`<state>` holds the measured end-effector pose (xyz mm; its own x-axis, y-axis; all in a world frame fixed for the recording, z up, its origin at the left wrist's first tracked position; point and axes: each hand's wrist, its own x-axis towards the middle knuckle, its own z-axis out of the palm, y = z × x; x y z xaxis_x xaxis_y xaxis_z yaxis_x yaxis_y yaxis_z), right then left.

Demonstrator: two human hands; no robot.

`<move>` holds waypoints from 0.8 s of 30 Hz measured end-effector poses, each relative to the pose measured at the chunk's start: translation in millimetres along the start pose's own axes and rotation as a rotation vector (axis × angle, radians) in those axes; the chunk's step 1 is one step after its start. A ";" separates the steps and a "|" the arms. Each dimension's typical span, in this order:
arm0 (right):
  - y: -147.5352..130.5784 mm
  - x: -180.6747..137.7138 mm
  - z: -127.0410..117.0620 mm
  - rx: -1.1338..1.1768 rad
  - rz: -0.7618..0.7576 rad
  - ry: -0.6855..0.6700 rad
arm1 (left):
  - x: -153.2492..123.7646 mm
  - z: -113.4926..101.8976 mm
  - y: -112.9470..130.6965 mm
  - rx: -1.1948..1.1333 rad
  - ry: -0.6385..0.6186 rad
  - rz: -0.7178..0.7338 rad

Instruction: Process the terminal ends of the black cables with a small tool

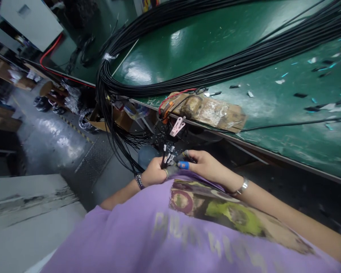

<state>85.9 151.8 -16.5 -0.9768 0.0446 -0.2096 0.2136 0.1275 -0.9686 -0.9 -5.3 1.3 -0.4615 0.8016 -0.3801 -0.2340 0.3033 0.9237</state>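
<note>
My left hand (154, 172) is closed around several black cables near their ends. The stripped pale cable ends (169, 157) stick up from its grip. Close beside them, my right hand (205, 167) has its thumb and fingers bent together in a pinch. Blue tape (183, 165) wraps one of its digits, and other fingertips have greyish coverings. What lies between the right fingertips is too small to make out. From the left hand, the black cable bundle (100, 81) runs up over the bench edge, where a pale tie gathers it.
The bundle loops across the green bench (272, 100). On its near edge lies a worn wooden block (218, 112) with a red wire, and a pink clip (177, 127) hangs there. Cable scraps (300, 95) litter the right side. Boxes and bags stand on the floor at left.
</note>
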 end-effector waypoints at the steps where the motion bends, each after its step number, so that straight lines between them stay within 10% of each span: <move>1: -1.9 -2.1 -0.5 -0.081 -0.053 0.002 | 0.3 -0.1 -0.8 0.001 -0.002 0.001; 7: -11.7 -9.3 -3.1 -0.585 -0.299 0.086 | 0.4 -1.0 -2.7 0.035 0.082 -0.051; 13: -2.5 -2.7 7.5 -0.242 -0.078 0.120 | 0.9 -0.9 2.3 0.050 0.040 -0.047; 24: -9.4 -1.5 -5.6 -0.261 -0.259 -0.002 | 0.4 -7.4 6.6 0.034 -0.044 -0.094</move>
<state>85.4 156.1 -6.3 -0.9990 -0.0243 0.0373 -0.0438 0.3828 -0.9228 -8.9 -6.7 6.9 -0.4013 0.7903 -0.4630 -0.2446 0.3946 0.8857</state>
